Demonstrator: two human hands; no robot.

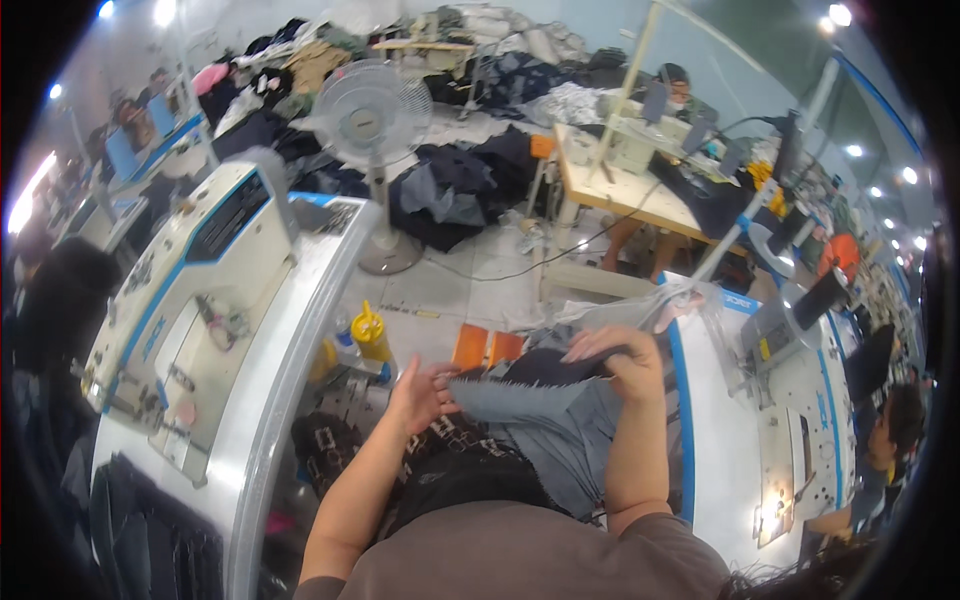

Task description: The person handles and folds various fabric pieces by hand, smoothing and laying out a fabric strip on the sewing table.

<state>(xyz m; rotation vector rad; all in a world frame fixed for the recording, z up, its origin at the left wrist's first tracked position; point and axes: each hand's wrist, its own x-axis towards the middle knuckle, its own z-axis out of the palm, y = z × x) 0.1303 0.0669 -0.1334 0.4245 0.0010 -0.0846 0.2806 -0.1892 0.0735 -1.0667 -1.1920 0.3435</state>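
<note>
Scene: a garment workshop, seen from above a seated person's lap, between two white industrial sewing machines with blue trim.
Landmark: the grey-blue denim piece with a frayed edge [545,415], spread over the person's lap, serves as the reference for every place below.
Left hand: the left hand [420,392] rests at the near-left corner of the denim, fingers closed in a pinch on its frayed edge.
Right hand: the right hand [620,360] sits at the far-right end of the denim, fingers curled down and gripping a dark fold of cloth [555,368] bunched on top of it.
Step in hand: by the look of it, the cloth is being drawn flat and its edges matched between the two hands.
Next move calls for: likely an even pull from both grips, so the frayed edge lies straight.
Surroundings: left of the denim stands one sewing machine [195,300]; right of it, the second machine [790,400]; beyond it, a yellow bottle [370,335] and a white pedestal fan [373,120].
</note>
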